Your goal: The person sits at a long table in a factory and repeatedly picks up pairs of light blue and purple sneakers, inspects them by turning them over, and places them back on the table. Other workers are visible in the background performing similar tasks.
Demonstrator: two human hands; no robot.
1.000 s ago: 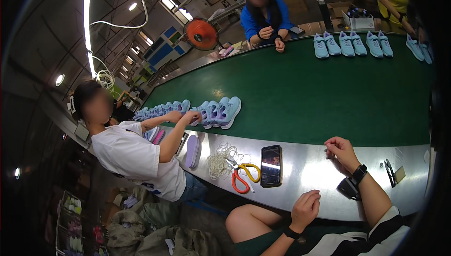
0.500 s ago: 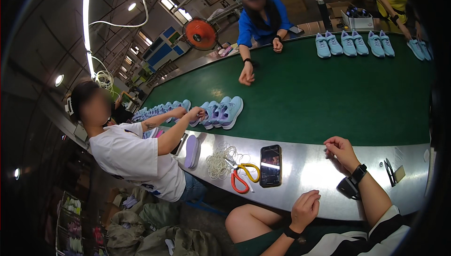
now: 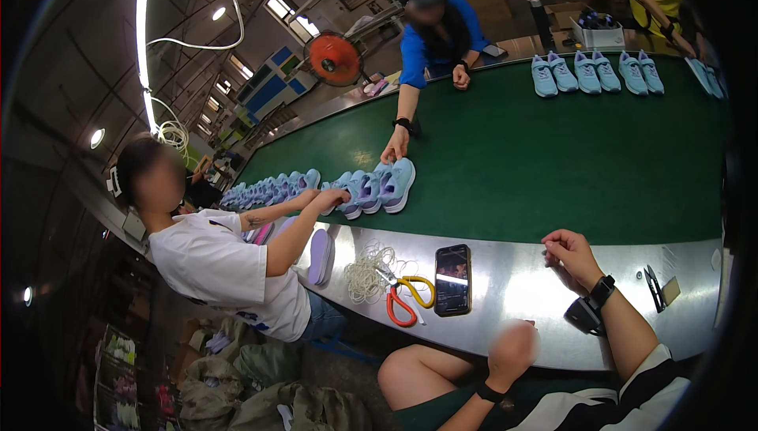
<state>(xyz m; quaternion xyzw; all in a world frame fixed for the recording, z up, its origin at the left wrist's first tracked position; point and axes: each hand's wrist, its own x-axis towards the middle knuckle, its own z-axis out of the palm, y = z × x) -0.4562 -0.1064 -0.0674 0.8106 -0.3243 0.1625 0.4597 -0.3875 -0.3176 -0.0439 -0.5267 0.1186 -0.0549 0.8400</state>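
My right hand (image 3: 570, 253) rests on the shiny metal counter (image 3: 521, 289), fingers curled in toward the thumb; a black watch sits on its wrist. Nothing shows in its grip. My left hand (image 3: 513, 346) hovers at the counter's near edge, smeared by motion, so its fingers are unreadable. A black phone (image 3: 452, 279) lies flat to the left of my right hand. Beside it are scissors (image 3: 404, 301) with orange and yellow handles and a bundle of white laces (image 3: 365, 273).
A green belt (image 3: 537, 154) carries a row of light blue shoes (image 3: 371, 186) and more shoes (image 3: 592, 74) at the back. A person in white (image 3: 229, 273) and a person in blue (image 3: 430, 44) touch the near row. Small snips (image 3: 654, 287) lie at right.
The person in blue has stretched an arm across the belt to the near row of shoes. My left hand is now blurred. My right hand stays put.
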